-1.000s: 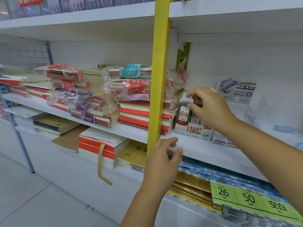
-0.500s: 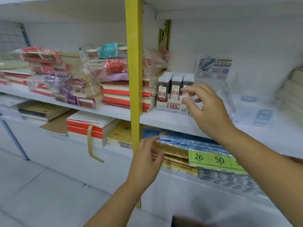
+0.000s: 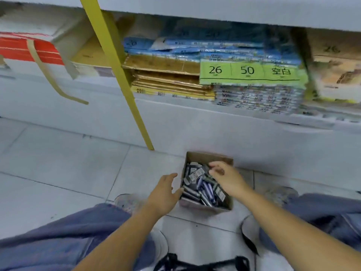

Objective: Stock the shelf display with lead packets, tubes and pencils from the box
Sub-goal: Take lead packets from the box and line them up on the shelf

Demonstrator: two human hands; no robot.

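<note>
A small brown cardboard box stands on the floor tiles in front of me, filled with several dark lead packets and tubes with barcode labels. My right hand hovers over the box's far half, its fingers bent down toward the packets and the thumb a little apart from them; nothing shows in its grasp. By the box's left wall is my left hand, fingers straight and spread, thumb close to the cardboard edge. The frame is blurred by motion.
A yellow upright post slants down to the floor left of the box. Behind it the low shelf holds stacked paper packs, one with a green label reading 26 and 50. My knees in blue trousers flank the box.
The view dropped from the upper shelf to the floor. Both hands left the shelf and came down to the box; my right hand let go of the display carton.
</note>
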